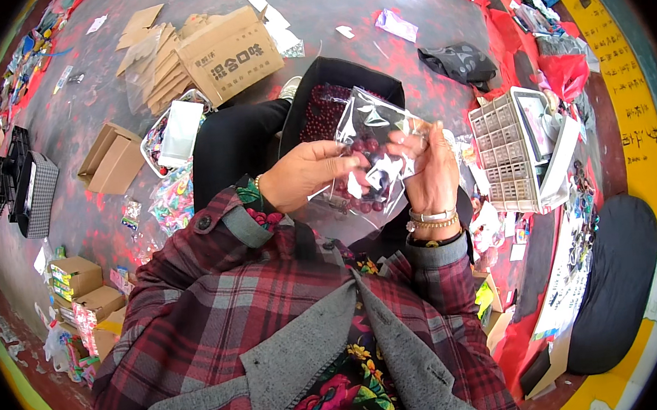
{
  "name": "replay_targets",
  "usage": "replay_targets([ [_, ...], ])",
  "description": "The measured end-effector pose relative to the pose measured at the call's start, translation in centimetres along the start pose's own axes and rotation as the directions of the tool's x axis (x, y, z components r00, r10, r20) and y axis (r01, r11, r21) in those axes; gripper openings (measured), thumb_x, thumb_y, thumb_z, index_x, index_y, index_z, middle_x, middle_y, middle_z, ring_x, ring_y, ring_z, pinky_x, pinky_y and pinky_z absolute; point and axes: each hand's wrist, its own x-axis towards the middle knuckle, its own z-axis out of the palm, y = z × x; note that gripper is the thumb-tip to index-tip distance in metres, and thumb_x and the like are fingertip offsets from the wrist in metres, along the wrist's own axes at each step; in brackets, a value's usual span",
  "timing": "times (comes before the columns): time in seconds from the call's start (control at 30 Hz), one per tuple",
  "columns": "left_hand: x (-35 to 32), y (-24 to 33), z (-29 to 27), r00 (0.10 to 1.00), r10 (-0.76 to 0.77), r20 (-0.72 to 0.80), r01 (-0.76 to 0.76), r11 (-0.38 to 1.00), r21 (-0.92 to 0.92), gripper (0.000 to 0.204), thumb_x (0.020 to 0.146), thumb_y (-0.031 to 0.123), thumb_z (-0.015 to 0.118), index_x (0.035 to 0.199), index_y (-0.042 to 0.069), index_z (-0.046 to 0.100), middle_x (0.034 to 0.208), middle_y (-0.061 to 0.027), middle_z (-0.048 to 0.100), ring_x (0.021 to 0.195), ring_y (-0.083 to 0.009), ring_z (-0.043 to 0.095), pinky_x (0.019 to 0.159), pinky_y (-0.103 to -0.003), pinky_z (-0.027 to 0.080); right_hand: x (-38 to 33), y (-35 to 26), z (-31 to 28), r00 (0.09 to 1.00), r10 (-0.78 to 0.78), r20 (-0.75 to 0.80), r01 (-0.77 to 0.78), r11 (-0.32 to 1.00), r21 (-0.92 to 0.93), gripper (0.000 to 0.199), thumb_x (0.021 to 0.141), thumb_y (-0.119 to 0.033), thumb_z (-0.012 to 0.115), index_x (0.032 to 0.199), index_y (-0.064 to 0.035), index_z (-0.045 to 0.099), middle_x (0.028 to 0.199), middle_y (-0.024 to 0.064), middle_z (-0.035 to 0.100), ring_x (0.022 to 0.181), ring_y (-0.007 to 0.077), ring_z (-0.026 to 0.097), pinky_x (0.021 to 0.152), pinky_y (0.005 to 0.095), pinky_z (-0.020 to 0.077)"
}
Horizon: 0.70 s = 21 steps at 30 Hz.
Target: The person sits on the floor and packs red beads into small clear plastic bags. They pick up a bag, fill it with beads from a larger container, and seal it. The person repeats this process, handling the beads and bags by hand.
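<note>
A clear plastic bag (368, 115) with several dark red round beads (366, 145) in it is stretched between my two hands. My left hand (302, 176) pinches the bag's left side between thumb and fingers. At the other side my right hand (433, 180) grips the film, its fingers partly seen through the shiny plastic. Beyond the bag stands a black open bin (364, 73), in which many small dark red beads (321, 116) lie. Glare on the plastic hides some of the bag's contents.
A cardboard box (234, 61) and flattened cardboard (156, 68) lie ahead on the left. To the left are a small open carton (109, 158) and a white basket (153, 150). A beige plastic crate (504, 154) stands to the right, near a black bag (457, 65).
</note>
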Motion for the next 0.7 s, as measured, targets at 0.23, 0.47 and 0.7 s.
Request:
replay_targets([
  [0.23, 0.5, 0.1, -0.8, 0.962, 0.095, -0.257, -0.166, 0.949, -0.268, 0.028, 0.093, 0.024, 0.048, 0.109, 0.002, 0.053, 0.107, -0.0156, 0.061, 0.100, -0.0227, 0.058, 0.086, -0.037, 0.045, -0.5, 1.9, -2.3, 0.970, 0.239, 0.047, -0.231, 0.964, -0.131, 0.038, 0.094, -0.037, 0.045, 0.106, -0.0022, 0.054, 0.096, 0.0108, 0.064, 0.084, 0.0166, 0.062, 0.069, 0.0253, 0.0482],
  [0.47, 1.1, -0.6, -0.4, 0.907, 0.225, -0.355, -0.348, 0.875, -0.335, 0.026, 0.092, 0.023, 0.051, 0.110, 0.005, 0.053, 0.110, -0.0153, 0.059, 0.108, -0.0226, 0.053, 0.095, -0.039, 0.040, -1.9, 5.0, -0.1, 0.955, 0.276, 0.107, -0.262, 0.956, -0.132, 0.018, 0.087, -0.018, 0.060, 0.096, -0.0037, 0.061, 0.087, 0.0061, 0.066, 0.076, 0.0129, 0.063, 0.062, 0.0205, 0.0462],
  [0.7, 1.1, -1.3, 0.1, 0.917, 0.221, -0.331, -0.337, 0.873, -0.351, 0.024, 0.091, 0.020, 0.051, 0.112, 0.007, 0.051, 0.116, -0.0138, 0.055, 0.111, -0.0223, 0.050, 0.096, -0.038, 0.039, -1.8, 5.5, 0.2, 0.992, 0.121, 0.035, -0.113, 0.979, -0.170, 0.006, 0.083, -0.007, 0.062, 0.088, -0.0042, 0.062, 0.079, 0.0022, 0.064, 0.069, 0.0093, 0.060, 0.057, 0.0195, 0.0438],
])
